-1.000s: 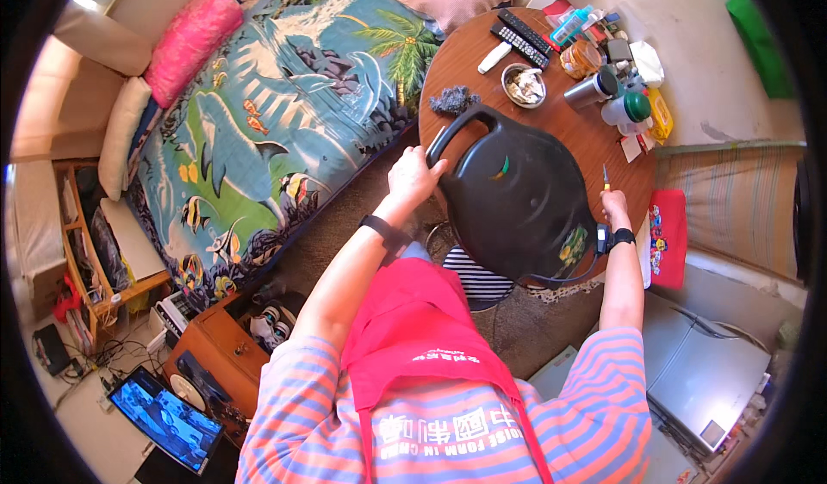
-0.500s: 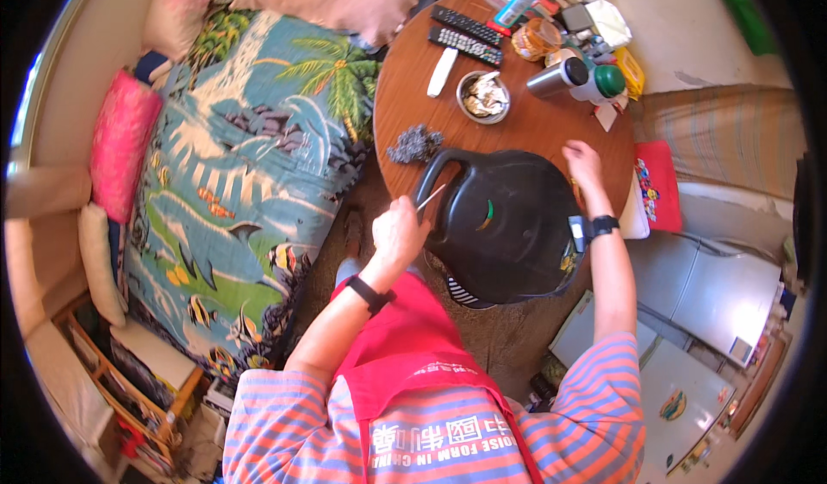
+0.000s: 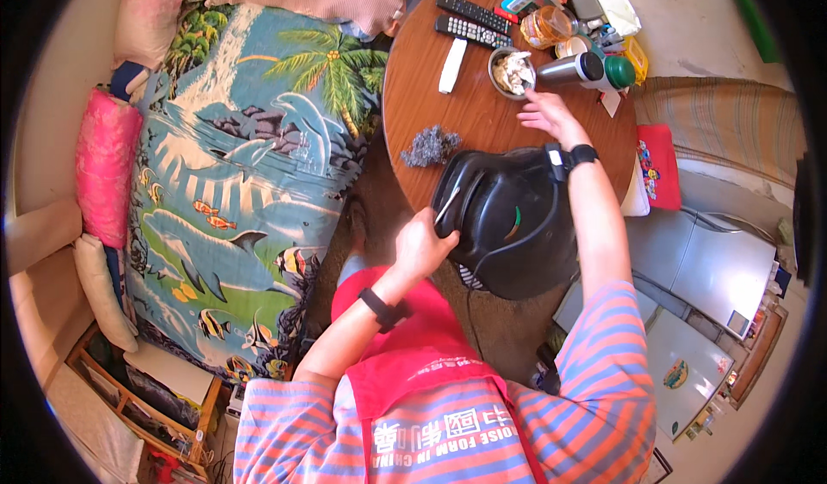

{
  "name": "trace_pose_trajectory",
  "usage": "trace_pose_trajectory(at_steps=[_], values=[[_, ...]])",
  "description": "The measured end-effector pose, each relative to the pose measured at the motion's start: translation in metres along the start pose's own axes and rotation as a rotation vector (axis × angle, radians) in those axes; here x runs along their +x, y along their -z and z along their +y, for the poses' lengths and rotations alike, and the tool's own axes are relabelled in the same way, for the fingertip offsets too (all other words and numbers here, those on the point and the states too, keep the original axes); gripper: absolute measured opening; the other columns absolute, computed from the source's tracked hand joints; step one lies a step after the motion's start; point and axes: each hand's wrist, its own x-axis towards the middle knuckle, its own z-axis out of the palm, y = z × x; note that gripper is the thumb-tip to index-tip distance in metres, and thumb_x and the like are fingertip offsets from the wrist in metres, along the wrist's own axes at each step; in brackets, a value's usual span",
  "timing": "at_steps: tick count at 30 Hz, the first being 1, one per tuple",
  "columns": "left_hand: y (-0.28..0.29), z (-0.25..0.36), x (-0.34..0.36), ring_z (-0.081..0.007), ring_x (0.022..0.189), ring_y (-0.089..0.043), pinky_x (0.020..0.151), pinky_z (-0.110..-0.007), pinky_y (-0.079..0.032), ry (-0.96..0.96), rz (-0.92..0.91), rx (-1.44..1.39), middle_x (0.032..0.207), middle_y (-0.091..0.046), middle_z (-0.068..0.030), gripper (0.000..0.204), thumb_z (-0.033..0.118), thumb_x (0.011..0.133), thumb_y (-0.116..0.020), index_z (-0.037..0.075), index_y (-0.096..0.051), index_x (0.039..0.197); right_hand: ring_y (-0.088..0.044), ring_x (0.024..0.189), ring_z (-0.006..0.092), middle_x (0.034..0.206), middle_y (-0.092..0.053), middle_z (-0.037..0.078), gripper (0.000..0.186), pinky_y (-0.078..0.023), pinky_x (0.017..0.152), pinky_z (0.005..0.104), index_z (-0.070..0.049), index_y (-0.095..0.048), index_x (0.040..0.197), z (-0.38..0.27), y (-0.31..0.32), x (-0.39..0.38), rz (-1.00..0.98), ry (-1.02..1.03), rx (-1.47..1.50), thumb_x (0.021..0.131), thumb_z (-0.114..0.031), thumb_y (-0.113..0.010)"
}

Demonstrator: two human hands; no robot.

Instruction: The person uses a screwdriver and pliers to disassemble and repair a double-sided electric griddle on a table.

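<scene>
My left hand (image 3: 424, 245) is closed round a thin, pale, stick-like tool (image 3: 448, 204), whose exact kind I cannot make out. Its tip rests by the slotted handle end of a large black plastic object (image 3: 517, 217), which leans tilted against the table's near edge. A dark cord lies across this object. My right hand (image 3: 551, 118) reaches over the table with fingers stretched out, beside a metal bowl (image 3: 519, 96) of crumpled white tissue (image 3: 514, 71). Whether the fingertips touch the rim I cannot tell. A clump of grey fluff (image 3: 430, 146) lies left of the black object.
The round wooden table (image 3: 422, 96) also bears two remotes (image 3: 472, 29), a white stick-shaped item (image 3: 451, 65), a steel flask (image 3: 568, 68), a green-lidded bottle (image 3: 618, 71) and a jar (image 3: 547, 27). A patterned bed (image 3: 233, 148) stands left, a white cabinet (image 3: 680, 368) right.
My right hand has moved from the black object's right side, away from me, to the bowl. The black object has tilted, and my left hand has shifted slightly right and nearer me with the tool.
</scene>
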Motion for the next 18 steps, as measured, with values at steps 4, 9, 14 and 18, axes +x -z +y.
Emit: trace_pose_trajectory(at_steps=[4,9,14,18], values=[[0.020,0.011,-0.005,-0.0370,0.074,-0.064,0.068,-0.043,-0.051,-0.047,-0.116,-0.217,0.078,-0.063,-0.0225,0.042,0.032,0.073,-0.076,-0.003,-0.057,0.087,-0.059,0.075,0.0086,0.093,-0.066,0.003,0.034,-0.049,0.063,0.0226,-0.003,-0.064,0.110,-0.004,0.012,-0.095,0.196,0.359,-0.426,0.096,-0.033,-0.057],[0.047,0.029,-0.020,-0.0170,0.073,-0.059,0.070,-0.031,-0.049,-0.123,-0.436,-0.625,0.079,-0.063,-0.0107,0.028,0.018,0.080,-0.070,-0.003,-0.061,0.095,-0.063,0.066,0.0098,0.081,-0.066,0.005,0.028,-0.047,0.051,0.0218,-0.003,-0.064,0.098,0.035,-0.028,-0.280,-0.139,0.258,-0.204,0.100,-0.028,-0.050],[0.059,0.062,-0.036,-0.0042,0.078,-0.048,0.070,-0.022,-0.042,-0.224,-0.824,-0.940,0.093,-0.061,0.0034,0.036,0.006,0.088,-0.057,-0.001,-0.060,0.123,-0.060,0.075,0.0076,0.091,-0.069,0.007,0.034,-0.049,0.066,0.0245,0.005,-0.055,0.110,0.047,-0.073,-0.363,0.213,0.428,-0.469,0.085,-0.012,-0.072],[0.064,0.102,-0.052,-0.0071,0.082,-0.051,0.072,-0.026,-0.044,-0.272,-0.979,-1.063,0.092,-0.061,-0.0004,0.034,0.005,0.087,-0.055,-0.001,-0.057,0.120,-0.065,0.075,0.0127,0.088,-0.065,0.008,0.018,-0.051,0.060,0.0236,0.001,-0.052,0.100,0.048,-0.051,-0.385,0.270,0.424,-0.070,0.087,0.001,-0.065]])
